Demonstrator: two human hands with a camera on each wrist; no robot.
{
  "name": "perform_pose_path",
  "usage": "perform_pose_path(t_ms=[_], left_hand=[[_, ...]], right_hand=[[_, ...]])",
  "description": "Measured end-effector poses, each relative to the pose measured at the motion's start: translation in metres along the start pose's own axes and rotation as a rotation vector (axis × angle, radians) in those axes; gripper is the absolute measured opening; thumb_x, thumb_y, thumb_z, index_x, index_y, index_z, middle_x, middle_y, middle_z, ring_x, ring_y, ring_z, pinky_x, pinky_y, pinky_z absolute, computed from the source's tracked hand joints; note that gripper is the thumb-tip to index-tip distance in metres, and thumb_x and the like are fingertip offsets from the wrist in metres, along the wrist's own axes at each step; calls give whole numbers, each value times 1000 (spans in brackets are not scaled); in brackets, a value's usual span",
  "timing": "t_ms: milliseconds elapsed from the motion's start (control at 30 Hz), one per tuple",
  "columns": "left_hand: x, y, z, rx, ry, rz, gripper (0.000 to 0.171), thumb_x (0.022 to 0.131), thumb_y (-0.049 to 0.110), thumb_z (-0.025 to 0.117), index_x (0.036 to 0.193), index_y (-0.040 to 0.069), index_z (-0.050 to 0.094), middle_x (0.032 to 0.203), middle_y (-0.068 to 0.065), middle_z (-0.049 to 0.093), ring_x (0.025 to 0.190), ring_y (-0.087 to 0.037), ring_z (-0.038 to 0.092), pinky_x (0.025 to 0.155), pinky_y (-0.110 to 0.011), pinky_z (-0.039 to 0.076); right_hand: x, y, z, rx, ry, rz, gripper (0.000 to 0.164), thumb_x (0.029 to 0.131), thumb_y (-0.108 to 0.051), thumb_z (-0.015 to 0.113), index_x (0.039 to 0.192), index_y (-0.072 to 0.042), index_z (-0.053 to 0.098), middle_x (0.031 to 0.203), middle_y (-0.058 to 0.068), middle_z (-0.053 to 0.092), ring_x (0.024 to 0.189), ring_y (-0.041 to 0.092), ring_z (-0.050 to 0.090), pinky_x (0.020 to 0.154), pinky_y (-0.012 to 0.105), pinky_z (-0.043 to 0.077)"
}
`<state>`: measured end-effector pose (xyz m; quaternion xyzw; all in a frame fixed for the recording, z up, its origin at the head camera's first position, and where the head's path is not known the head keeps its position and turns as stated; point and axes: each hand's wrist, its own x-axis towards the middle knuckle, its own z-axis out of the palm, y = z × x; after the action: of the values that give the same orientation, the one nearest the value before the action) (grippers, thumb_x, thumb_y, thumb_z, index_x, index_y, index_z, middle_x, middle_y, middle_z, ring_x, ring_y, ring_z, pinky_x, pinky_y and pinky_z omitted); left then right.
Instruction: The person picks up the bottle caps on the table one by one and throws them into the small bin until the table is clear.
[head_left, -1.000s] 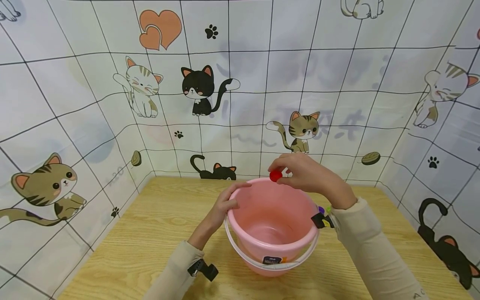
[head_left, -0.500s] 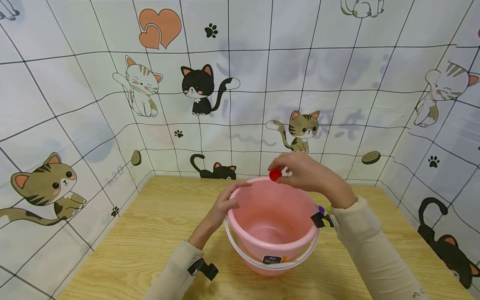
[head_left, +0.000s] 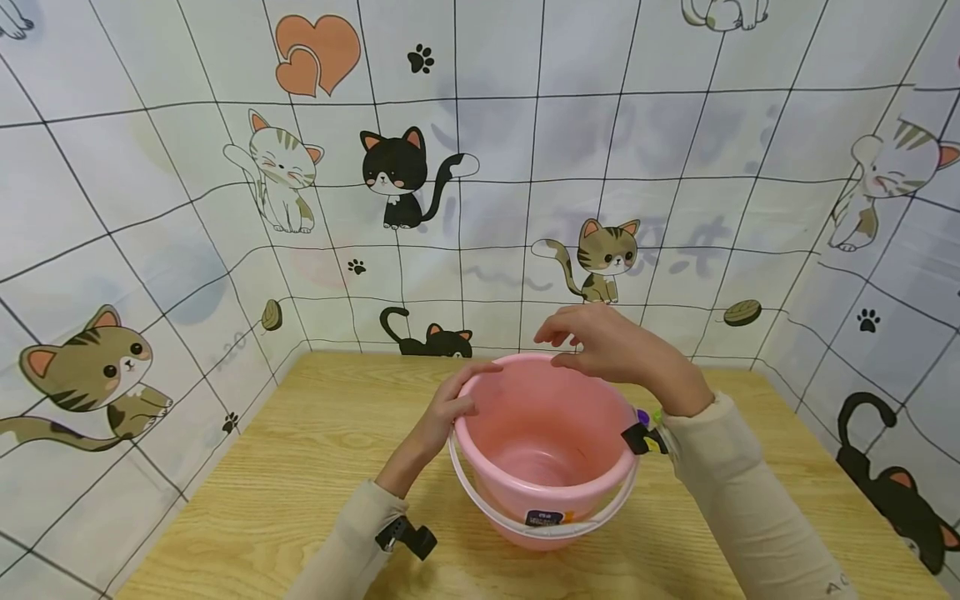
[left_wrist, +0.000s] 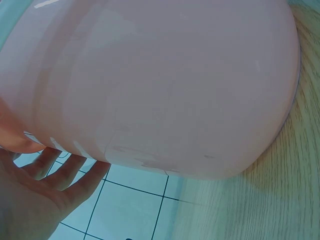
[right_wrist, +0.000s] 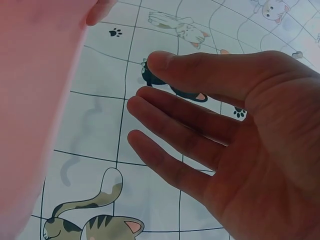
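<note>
A pink bucket with a pale handle stands on the wooden table, its mouth facing up toward me. My left hand grips the bucket's left rim, and the left wrist view shows several fingers along the outer wall. Past the far rim, my right hand is held with fingers and thumb apart and nothing between them. In the right wrist view these fingers point toward the bucket wall without touching it. No red ball shows in any current view.
Small purple and green things show at the bucket's right, partly hidden by my right sleeve. A white cloth wall with grid lines and cartoon cats encloses the wooden table at the back and sides.
The red ball that my right fingers pinched is let go and out of sight. The right hand stays in place with its fingers parted. My left hand and the bucket have not moved.
</note>
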<state>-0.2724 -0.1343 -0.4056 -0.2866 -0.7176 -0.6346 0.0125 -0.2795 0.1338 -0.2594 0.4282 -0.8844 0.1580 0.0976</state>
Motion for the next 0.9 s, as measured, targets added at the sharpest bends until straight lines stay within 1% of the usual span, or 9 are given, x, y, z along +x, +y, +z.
perform_pose_path(t_ms=[167, 367, 600, 700, 900], left_hand=[[0, 1, 0, -4, -4, 3, 68, 77, 9, 48, 145, 9, 56, 154, -14, 48, 116, -36, 59, 82, -31, 58], [0, 1, 0, 2, -10, -4, 67, 79, 9, 47, 146, 11, 55, 154, -15, 48, 114, -39, 61, 81, -38, 60], [-1, 0, -2, 3, -12, -13, 67, 80, 10, 48, 146, 13, 55, 153, -15, 49, 113, -38, 62, 82, -42, 61], [0, 0, -2, 1, -13, -9, 67, 80, 10, 48, 146, 13, 55, 153, -15, 49, 112, -38, 62, 82, -43, 61], [0, -1, 0, 1, -10, -5, 66, 79, 8, 47, 145, 14, 56, 152, -13, 50, 111, -36, 63, 81, -42, 61]], right_hand=[[-4, 3, -3, 6, -14, 29, 28, 88, -8, 77, 116, -9, 75, 112, 7, 76, 101, 25, 72, 84, 44, 60], [-19, 14, -5, 5, -20, 88, 26, 90, -9, 76, 116, -10, 75, 111, 5, 76, 101, 25, 71, 86, 45, 60], [-43, 33, -5, 4, -18, 161, 24, 91, -13, 76, 115, -9, 74, 111, 4, 76, 100, 25, 71, 86, 45, 61], [-55, 42, -4, -3, -3, 193, 24, 91, -14, 76, 115, -8, 74, 110, 5, 76, 98, 24, 71, 86, 45, 61], [-77, 56, 4, 36, 32, 256, 24, 93, -15, 74, 116, -6, 74, 110, 7, 76, 99, 24, 71, 86, 46, 61]])
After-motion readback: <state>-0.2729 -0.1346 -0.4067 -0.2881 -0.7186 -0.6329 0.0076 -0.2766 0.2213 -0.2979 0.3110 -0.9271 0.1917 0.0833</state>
